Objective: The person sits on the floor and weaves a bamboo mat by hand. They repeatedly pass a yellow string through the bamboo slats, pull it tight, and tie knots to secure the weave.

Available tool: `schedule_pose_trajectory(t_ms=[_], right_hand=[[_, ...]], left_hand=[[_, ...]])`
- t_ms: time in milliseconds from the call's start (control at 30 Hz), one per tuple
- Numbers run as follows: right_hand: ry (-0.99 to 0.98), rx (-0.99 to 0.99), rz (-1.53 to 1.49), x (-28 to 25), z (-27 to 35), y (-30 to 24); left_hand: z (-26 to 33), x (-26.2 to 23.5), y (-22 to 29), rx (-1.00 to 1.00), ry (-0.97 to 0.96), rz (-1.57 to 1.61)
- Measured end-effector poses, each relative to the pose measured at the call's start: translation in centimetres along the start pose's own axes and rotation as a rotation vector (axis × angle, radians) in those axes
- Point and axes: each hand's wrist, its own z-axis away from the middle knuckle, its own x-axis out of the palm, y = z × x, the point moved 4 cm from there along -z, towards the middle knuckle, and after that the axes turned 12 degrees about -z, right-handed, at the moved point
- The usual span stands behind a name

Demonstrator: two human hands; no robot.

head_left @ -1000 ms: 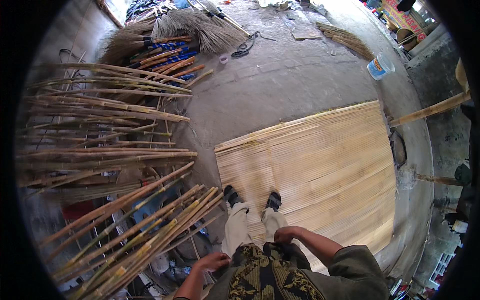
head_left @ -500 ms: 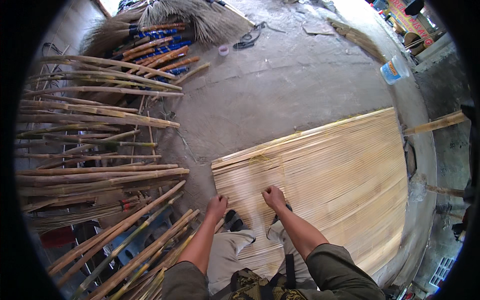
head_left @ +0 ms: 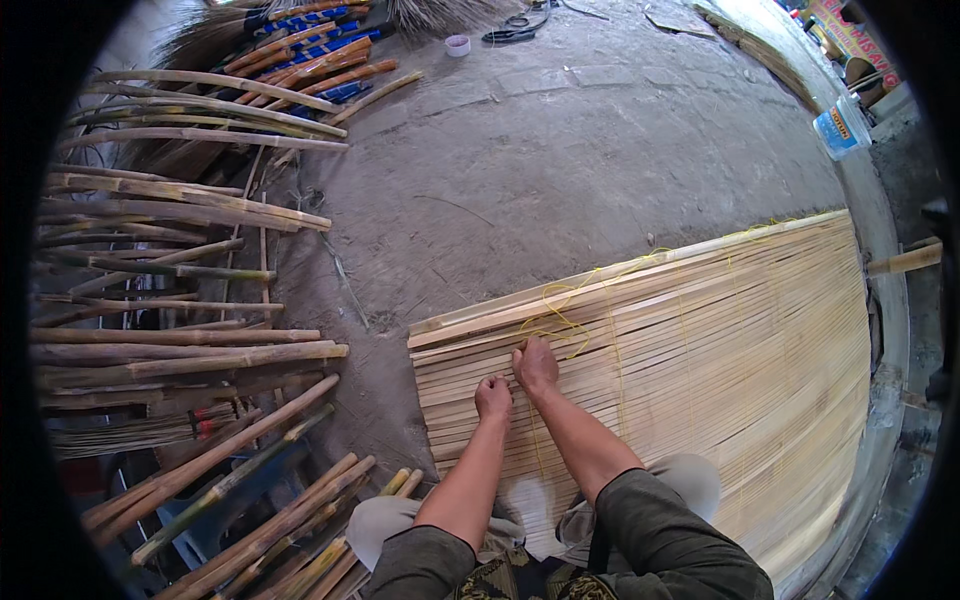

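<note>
A mat of thin, pale bamboo slats (head_left: 740,350) lies flat on the floor beneath both hands. Loose loops of yellow string (head_left: 565,318) lie across its far left part, and thin yellow lines cross the slats. My right hand (head_left: 537,365) is closed at these loops, its fingertips seemingly pinching the string. Just nearer and to the left, my left hand (head_left: 493,398) is also closed above the slats; whatever its fingers hold is too small to make out. Along the mat's far edge run wider bamboo strips (head_left: 480,318).
Bamboo poles (head_left: 200,213) lie in rows at the left. Broom handles wrapped in orange and blue (head_left: 310,60) are piled at the far left. Scissors (head_left: 510,36) and a small pinkish ring-shaped item (head_left: 457,45) lie beyond the mat. A white-and-blue bucket (head_left: 842,128) stands far right.
My body has lowered, with knees now bent over the mat. Both hands have moved forward and closer together, the right one reaching the yellow string near the far edge.
</note>
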Motion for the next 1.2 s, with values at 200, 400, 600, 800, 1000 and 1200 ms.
schedule_pose_trajectory(t_ms=[200,400,600,800,1000,1200], right_hand=[[-0.043,-0.131,0.08,1.0,-0.6,-0.5],[0.091,-0.367,-0.055,-0.3,0.4,0.1],[-0.05,-0.253,-0.223,0.4,-0.8,-0.3],[0.048,-0.183,0.044,-0.3,-0.3,-0.6],[-0.043,-0.202,0.078,0.4,-1.0,-0.2],[-0.395,-0.054,-0.303,-0.8,-3.2,1.1]], left_hand=[[-0.7,0.9,0.7,0.171,0.083,-0.211],[-1.4,2.1,0.3,0.121,-0.023,-0.078],[-0.6,1.7,0.6,0.19,0.035,-0.272],[-0.9,2.6,0.4,0.173,0.059,-0.176],[-0.3,1.8,0.3,0.197,0.094,-0.277],[0.1,2.3,0.5,0.271,0.113,-0.362]])
